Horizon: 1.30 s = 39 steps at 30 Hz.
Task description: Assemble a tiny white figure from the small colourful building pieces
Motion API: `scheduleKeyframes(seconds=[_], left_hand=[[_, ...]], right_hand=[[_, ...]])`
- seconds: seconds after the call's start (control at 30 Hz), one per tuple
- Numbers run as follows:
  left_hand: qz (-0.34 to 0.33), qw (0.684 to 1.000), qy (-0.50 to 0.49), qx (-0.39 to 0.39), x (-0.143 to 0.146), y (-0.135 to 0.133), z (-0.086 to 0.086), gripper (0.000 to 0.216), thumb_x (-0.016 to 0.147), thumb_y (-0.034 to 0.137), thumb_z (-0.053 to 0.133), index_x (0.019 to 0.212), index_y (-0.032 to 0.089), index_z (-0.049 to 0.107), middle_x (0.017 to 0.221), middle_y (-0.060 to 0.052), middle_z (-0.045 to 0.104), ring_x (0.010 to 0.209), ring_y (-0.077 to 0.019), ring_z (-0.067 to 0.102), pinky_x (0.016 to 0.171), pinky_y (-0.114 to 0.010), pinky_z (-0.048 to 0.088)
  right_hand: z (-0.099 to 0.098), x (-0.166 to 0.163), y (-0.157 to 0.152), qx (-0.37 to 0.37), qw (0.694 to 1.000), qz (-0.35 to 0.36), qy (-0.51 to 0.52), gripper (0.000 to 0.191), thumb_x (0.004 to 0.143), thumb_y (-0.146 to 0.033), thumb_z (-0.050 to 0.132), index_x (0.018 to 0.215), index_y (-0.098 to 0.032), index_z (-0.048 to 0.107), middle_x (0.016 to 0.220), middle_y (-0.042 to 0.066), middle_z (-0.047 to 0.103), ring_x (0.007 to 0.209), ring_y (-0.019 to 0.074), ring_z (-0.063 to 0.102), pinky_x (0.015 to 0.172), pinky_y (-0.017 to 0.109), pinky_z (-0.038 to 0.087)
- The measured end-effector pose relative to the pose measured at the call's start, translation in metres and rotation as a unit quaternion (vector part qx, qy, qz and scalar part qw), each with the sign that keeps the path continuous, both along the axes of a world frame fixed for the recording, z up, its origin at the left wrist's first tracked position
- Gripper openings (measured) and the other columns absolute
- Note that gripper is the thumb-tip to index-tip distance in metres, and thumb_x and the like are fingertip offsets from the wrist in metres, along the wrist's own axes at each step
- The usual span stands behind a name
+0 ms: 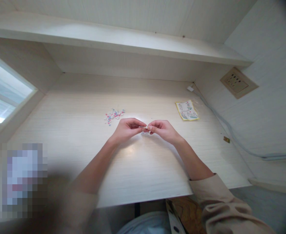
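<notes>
Centre of frame: your left hand [126, 128] and right hand [162, 128] meet fingertip to fingertip above the pale desk [79, 152], both closed in a pinch on one small white piece [144, 127]. It is too small to identify further. Just up and left of your left hand lies a loose scatter of pink, blue and white beads [114, 115], apart from the fingers. Right of centre, a yellow-edged printed card [187, 110] lies flat on the desk, well clear of your right hand. Farther right sits a small brown item [226, 139], and a grey cable [221, 121] runs along the wall beneath a beige wall socket [238, 83]. A shelf [109, 37] spans the top of the frame, and a window [1, 97] occupies the left edge. Nothing lies between your hands and the beads.
</notes>
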<state>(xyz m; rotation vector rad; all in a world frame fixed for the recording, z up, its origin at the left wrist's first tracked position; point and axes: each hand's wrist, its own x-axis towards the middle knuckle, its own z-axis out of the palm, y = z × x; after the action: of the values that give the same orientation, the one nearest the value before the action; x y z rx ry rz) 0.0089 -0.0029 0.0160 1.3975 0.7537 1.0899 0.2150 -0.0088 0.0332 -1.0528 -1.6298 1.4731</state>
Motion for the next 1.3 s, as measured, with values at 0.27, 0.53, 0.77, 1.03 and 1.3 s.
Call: scheduleKeyframes(seconds=[0.27, 0.53, 0.77, 1.03, 1.3], left_hand=[[0.006, 1.000, -0.013, -0.009, 0.0025, -0.0013, 0.0029, 0.020, 0.067, 0.023, 0.082, 0.083, 0.013, 0.074, 0.085, -0.008, 0.076, 0.077, -0.0202, 0.073, 0.077, -0.032, 0.060], [0.012, 1.000, -0.018, -0.005, 0.0038, -0.0029, 0.0044, 0.020, 0.068, 0.023, 0.082, 0.083, 0.013, 0.074, 0.085, -0.008, 0.076, 0.077, -0.0203, 0.073, 0.076, -0.032, 0.060], [0.013, 1.000, -0.018, -0.002, 0.0041, -0.0036, 0.0047, 0.022, 0.067, 0.025, 0.082, 0.084, 0.013, 0.073, 0.087, -0.009, 0.076, 0.078, -0.0213, 0.073, 0.077, -0.034, 0.061], [0.012, 1.000, -0.019, -0.002, 0.0040, -0.0042, 0.0073, 0.021, 0.067, 0.023, 0.082, 0.083, 0.013, 0.074, 0.085, -0.008, 0.076, 0.076, -0.0205, 0.073, 0.075, -0.032, 0.061], [0.008, 1.000, -0.021, -0.008, 0.0039, -0.0040, 0.0085, 0.022, 0.065, 0.021, 0.083, 0.084, 0.015, 0.075, 0.086, -0.008, 0.076, 0.077, -0.0205, 0.073, 0.076, -0.033, 0.061]], right_hand=[[0.0004, 0.0005, 0.0000, 0.005, 1.000, -0.002, 0.001, 0.034, 0.079, -0.047, 0.069, 0.085, -0.013, 0.072, 0.083, 0.007, 0.072, 0.073, 0.0139, 0.063, 0.068, 0.027, 0.051], [0.0025, 0.0010, -0.0003, 0.009, 1.000, -0.004, -0.003, 0.033, 0.078, -0.046, 0.069, 0.084, -0.014, 0.072, 0.081, 0.007, 0.072, 0.072, 0.0137, 0.062, 0.067, 0.027, 0.050], [0.0028, 0.0016, -0.0003, 0.013, 1.000, -0.011, -0.015, 0.035, 0.078, -0.047, 0.069, 0.084, -0.013, 0.072, 0.080, 0.007, 0.071, 0.070, 0.0136, 0.061, 0.066, 0.027, 0.048], [0.0047, 0.0006, -0.0013, 0.008, 1.000, -0.011, -0.005, 0.035, 0.077, -0.047, 0.070, 0.083, -0.013, 0.072, 0.080, 0.007, 0.072, 0.069, 0.0134, 0.061, 0.065, 0.027, 0.048], [0.0017, 0.0029, 0.0000, 0.019, 1.000, -0.019, -0.014, 0.034, 0.077, -0.048, 0.069, 0.081, -0.014, 0.073, 0.076, 0.006, 0.070, 0.067, 0.0134, 0.060, 0.064, 0.027, 0.047]])
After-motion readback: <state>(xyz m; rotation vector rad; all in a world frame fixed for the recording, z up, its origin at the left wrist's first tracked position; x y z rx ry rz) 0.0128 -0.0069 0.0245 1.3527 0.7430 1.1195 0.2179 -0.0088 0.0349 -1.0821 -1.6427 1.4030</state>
